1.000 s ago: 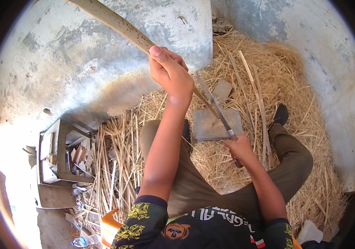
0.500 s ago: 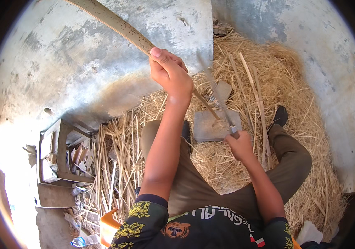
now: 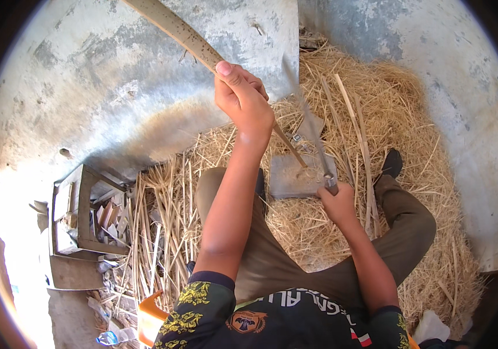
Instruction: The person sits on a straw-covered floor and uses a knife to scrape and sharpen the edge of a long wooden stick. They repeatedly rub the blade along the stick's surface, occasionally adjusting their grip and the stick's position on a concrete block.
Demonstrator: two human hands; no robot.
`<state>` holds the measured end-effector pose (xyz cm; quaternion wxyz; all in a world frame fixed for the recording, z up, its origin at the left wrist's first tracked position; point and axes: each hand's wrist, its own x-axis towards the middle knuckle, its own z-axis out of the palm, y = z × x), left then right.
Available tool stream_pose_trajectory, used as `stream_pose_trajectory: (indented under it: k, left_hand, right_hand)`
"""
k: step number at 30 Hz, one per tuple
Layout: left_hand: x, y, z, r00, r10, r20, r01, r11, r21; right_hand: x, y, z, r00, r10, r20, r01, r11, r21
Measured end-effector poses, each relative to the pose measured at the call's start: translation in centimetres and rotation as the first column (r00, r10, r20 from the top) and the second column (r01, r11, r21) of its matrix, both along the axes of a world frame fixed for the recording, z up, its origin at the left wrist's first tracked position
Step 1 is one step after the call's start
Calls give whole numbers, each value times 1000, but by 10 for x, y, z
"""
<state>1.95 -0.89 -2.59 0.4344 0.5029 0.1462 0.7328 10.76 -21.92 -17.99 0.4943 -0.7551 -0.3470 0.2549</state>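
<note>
My left hand (image 3: 243, 93) is wrapped round a long bamboo strip (image 3: 179, 35), dotted with dark specks. The strip slants from the upper left down past my wrist, its lower end on a grey block (image 3: 287, 183) between my feet. In my right hand (image 3: 337, 203) is the handle of a long-bladed knife (image 3: 314, 131). Its narrow blade points up and away, just right of the strip, and looks blurred along its length. A small gap shows between blade and strip near the block.
Pale shavings (image 3: 388, 99) cover the floor round my legs, with long split strips (image 3: 356, 128) lying on them. At the left stand a wooden stool frame (image 3: 86, 215) holding scraps, an orange plastic thing (image 3: 149, 320) and a plastic bottle (image 3: 115, 336). A worn wall (image 3: 144, 75) rises ahead.
My left hand has shifted slightly up and right, and the strip's upper part has swung right with it. The knife's blade has tilted slightly, its tip moving right.
</note>
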Motion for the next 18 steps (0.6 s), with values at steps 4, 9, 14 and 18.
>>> stream_pose_trajectory:
  k: [4,9,14,18]
  left_hand:
    - [5,-7,3,1000,-17,7,17,1000,2]
    - [8,-7,3,999,40,12,-40,999,-16]
    - [-1,-2,4,996,-61,66,63,997,-36]
    - [-1,-2,4,996,-62,58,62,998,-3]
  right_hand:
    - [-5,1,-20,998,-56,2,55,986,160]
    - [4,1,-68,994,18,111,21,941,-338]
    - [-6,6,-36,998,27,65,-24,998,-52]
    - [-14,14,-19,997,23,79,-36,985,171]
